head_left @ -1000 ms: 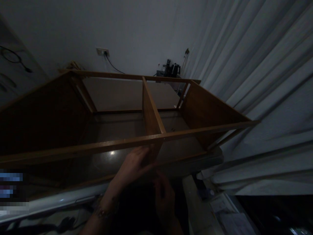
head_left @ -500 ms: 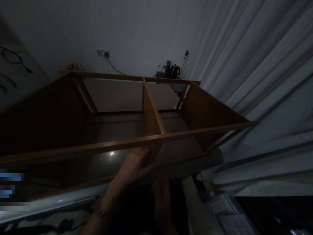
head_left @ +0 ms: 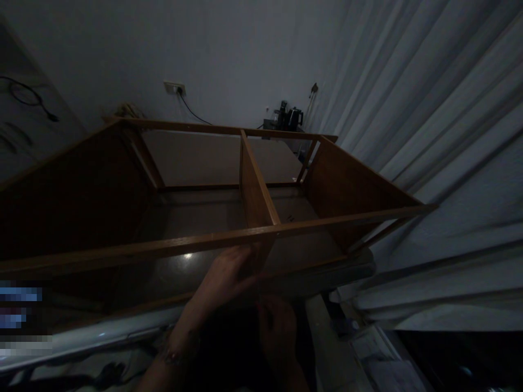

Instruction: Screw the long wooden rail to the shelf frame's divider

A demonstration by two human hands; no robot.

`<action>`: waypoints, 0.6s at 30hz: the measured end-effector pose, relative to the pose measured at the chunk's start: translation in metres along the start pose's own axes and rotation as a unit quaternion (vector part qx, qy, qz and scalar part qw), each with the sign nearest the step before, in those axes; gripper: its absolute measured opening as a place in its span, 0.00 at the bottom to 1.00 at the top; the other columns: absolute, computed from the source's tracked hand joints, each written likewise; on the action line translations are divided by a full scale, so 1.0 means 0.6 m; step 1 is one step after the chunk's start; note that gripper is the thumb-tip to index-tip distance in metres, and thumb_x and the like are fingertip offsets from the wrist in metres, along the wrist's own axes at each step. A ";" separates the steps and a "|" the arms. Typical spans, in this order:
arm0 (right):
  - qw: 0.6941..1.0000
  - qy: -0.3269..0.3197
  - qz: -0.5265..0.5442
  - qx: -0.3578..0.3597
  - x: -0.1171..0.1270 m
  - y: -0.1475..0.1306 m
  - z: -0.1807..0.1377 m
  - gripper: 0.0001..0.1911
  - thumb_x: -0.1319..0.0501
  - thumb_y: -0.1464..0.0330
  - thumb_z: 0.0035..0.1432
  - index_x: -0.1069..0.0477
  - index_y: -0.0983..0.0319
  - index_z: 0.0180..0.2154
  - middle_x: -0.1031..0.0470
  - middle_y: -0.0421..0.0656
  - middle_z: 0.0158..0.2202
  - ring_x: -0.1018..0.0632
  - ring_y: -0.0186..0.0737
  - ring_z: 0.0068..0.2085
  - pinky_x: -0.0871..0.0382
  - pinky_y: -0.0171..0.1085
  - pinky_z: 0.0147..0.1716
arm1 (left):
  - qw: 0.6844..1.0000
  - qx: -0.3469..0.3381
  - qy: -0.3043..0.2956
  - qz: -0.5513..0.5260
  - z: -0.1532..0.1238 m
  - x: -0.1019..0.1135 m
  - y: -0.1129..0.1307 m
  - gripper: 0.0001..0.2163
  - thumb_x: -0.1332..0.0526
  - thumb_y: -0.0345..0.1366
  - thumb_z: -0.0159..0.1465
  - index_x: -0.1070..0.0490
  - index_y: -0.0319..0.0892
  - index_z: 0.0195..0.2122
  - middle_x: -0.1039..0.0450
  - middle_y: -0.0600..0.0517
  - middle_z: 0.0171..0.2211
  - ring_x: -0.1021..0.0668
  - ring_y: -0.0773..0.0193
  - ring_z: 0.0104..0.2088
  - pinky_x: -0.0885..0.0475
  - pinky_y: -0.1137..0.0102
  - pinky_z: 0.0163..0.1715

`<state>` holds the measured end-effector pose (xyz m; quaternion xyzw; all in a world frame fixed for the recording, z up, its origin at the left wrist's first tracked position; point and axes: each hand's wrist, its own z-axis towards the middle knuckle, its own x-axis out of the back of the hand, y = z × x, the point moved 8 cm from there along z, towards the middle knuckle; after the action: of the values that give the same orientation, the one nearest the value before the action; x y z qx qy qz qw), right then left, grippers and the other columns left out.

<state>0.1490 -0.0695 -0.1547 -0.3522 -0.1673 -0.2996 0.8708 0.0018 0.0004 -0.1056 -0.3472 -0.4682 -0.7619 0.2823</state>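
Observation:
A brown wooden frame (head_left: pixel 175 245) with side panels and a middle divider panel (head_left: pixel 257 198) spans the view. My left hand (head_left: pixel 229 272) reaches below the front rail, against the lower front part of the divider. Its fingers are stretched and its thumb stands apart; the fingertips are lost in shadow. Lower and to the right, close to my body, my right hand (head_left: pixel 280 326) has its fingers curled together in a pinch. Whatever it may hold is too dark to make out.
A kettle (head_left: pixel 294 117) stands by the back wall near a wall socket (head_left: pixel 174 88) with a plugged-in cord. Long pale curtains (head_left: pixel 392 109) hang along the right. A padded edge (head_left: pixel 343 275) shows under the frame, and a metal bar (head_left: pixel 110 332) runs at lower left.
My right hand has turned and shifted slightly right, its fingers now more curled. The left hand stays at the divider, with a small shift. The view has moved slightly.

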 end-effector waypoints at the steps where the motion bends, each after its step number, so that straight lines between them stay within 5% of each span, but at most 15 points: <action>1: 1.000 -0.001 -0.007 -0.009 -0.001 0.000 -0.002 0.06 0.44 0.67 0.66 0.29 0.60 0.39 0.21 0.43 0.30 0.21 0.40 0.30 0.30 0.37 0.31 | 1.000 0.001 -0.002 0.000 -0.001 -0.001 -0.001 0.19 0.38 0.48 0.63 0.30 0.42 0.51 0.25 0.43 0.50 0.23 0.50 0.51 0.27 0.57 0.50; 7: 0.998 -0.032 -0.038 -0.025 -0.002 -0.002 -0.004 0.06 0.43 0.68 0.66 0.29 0.59 0.36 0.21 0.40 0.28 0.23 0.38 0.28 0.38 0.39 0.34 | 0.999 0.000 0.025 0.025 -0.006 0.001 -0.003 0.19 0.39 0.49 0.63 0.30 0.40 0.48 0.24 0.42 0.48 0.23 0.50 0.49 0.27 0.58 0.49; 12: 0.997 -0.051 -0.053 -0.025 0.007 -0.008 0.006 0.04 0.39 0.68 0.63 0.26 0.57 0.34 0.20 0.41 0.35 0.24 0.42 0.36 0.41 0.41 0.40 | 1.000 -0.005 0.017 -0.001 -0.003 0.003 0.003 0.17 0.38 0.48 0.63 0.29 0.41 0.46 0.23 0.45 0.46 0.21 0.53 0.45 0.25 0.61 0.45; 18: 0.982 -0.019 0.073 -0.172 -0.006 0.022 -0.019 0.13 0.39 0.60 0.63 0.25 0.58 0.28 0.21 0.41 0.28 0.23 0.41 0.32 0.36 0.39 0.36 | 1.000 -0.001 0.014 0.012 -0.003 0.000 -0.002 0.18 0.37 0.46 0.62 0.29 0.40 0.49 0.24 0.42 0.48 0.22 0.50 0.48 0.25 0.58 0.46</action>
<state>0.1559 -0.0684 -0.1711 -0.5132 -0.1034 -0.2526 0.8137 0.0005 -0.0009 -0.1065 -0.3425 -0.4594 -0.7637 0.2974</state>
